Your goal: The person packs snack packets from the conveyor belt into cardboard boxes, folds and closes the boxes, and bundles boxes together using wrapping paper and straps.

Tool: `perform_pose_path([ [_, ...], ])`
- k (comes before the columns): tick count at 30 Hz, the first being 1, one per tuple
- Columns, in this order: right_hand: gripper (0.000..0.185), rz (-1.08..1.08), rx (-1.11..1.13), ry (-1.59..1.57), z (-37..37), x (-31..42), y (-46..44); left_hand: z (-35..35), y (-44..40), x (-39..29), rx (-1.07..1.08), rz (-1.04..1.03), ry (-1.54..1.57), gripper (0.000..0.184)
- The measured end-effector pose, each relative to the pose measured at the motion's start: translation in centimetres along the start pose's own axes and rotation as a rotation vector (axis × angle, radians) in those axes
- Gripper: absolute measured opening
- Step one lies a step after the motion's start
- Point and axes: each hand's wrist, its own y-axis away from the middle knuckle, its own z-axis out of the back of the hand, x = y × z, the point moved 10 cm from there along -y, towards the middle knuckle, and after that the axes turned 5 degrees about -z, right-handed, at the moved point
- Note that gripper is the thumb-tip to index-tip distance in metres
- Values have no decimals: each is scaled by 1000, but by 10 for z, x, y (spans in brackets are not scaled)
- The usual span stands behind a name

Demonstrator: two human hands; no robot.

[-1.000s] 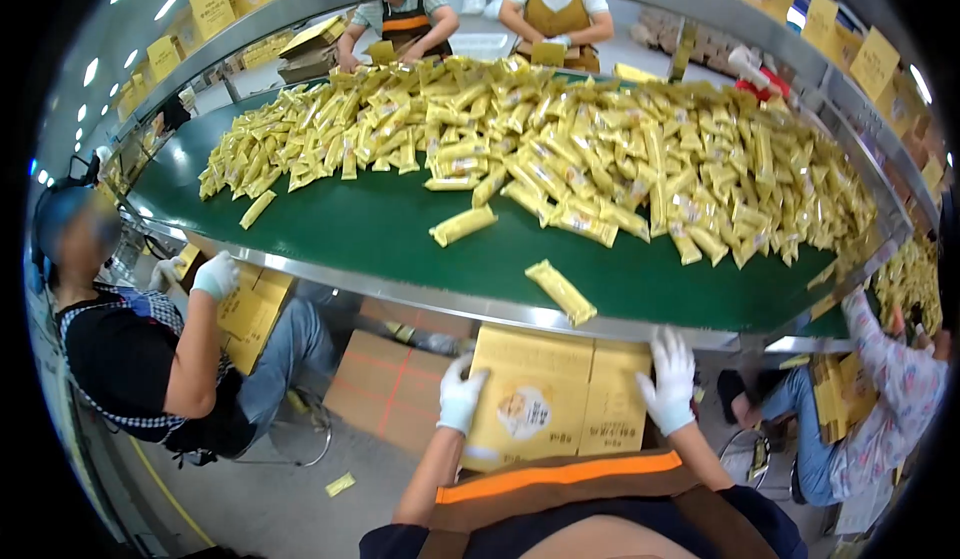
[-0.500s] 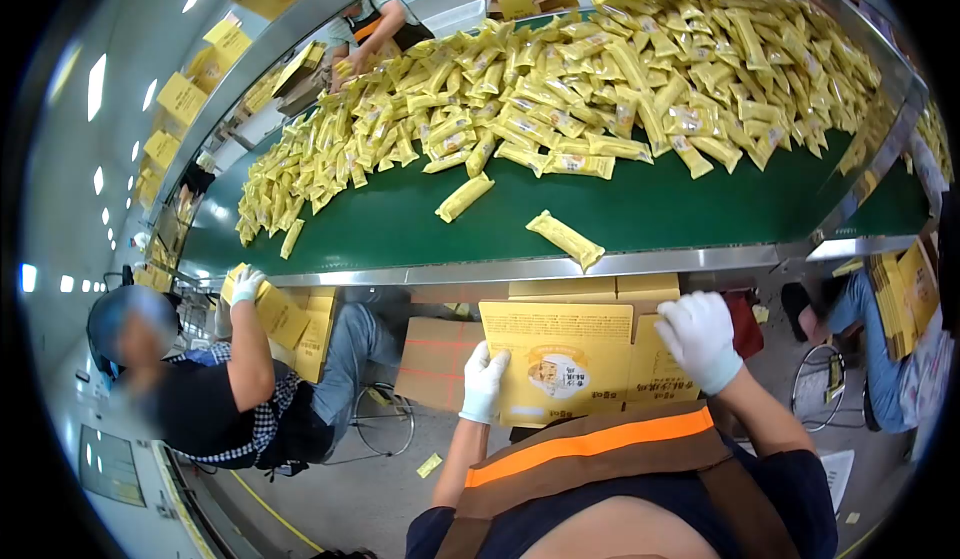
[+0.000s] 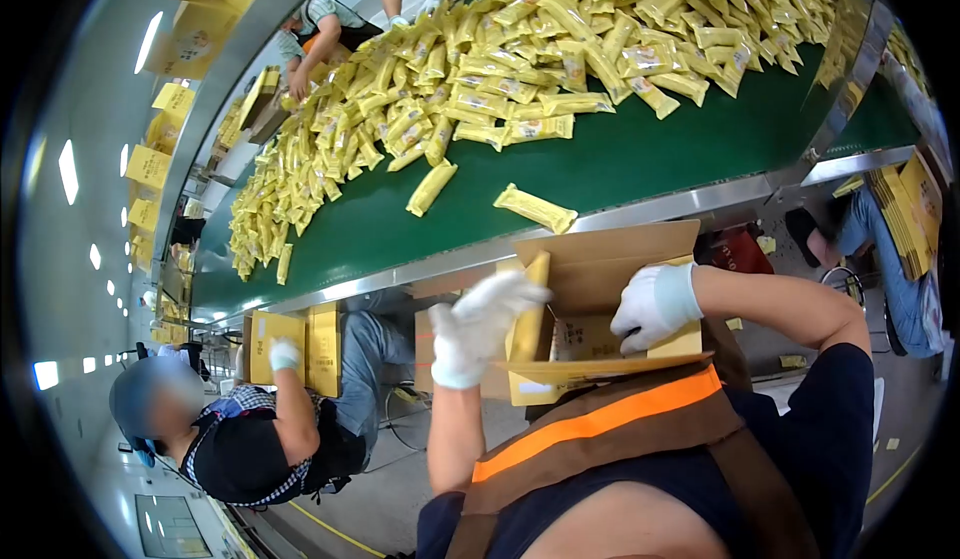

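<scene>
A yellow printed cardboard box (image 3: 622,259) stands opened up in front of my apron, its plain brown inside showing and a flap raised at the back. My left hand (image 3: 488,324), in a white glove, is at the box's left side with its fingers apart and slightly blurred; it grips nothing. On the right side of the box is my gloved right hand (image 3: 655,307), its fingers curled over the edge into the opening. The fingertips are partly hidden inside. Just beyond the box, a yellow snack packet (image 3: 536,208) lies on the green conveyor belt (image 3: 640,181).
A large heap of yellow packets (image 3: 500,89) covers the belt's far part. The belt's metal edge (image 3: 440,270) runs behind the box. At left, a co-worker (image 3: 250,429) handles a yellow carton (image 3: 262,344). Other people work across the belt. Folded cartons (image 3: 897,221) stand at right.
The flat-looking carton has been opened into a box with its flaps spread. My right hand has moved down onto its right side, and my left hand has come up off its front left edge.
</scene>
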Motion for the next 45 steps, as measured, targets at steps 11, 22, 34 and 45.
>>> perform_pose_path([
  [11,24,-125,-991,225,56,18,91,-79,-31,53,723,619,-682,64],
  [22,38,-624,-788,-953,-114,-155,96,4,-28,21,91,100,-1407,62],
  [34,34,-98,-427,-373,64,21,88,146,147,228,-659,16,-327,54],
  [45,27,37,-7,36,-36,72,-30,30,-1,15,-486,103,-1118,53],
])
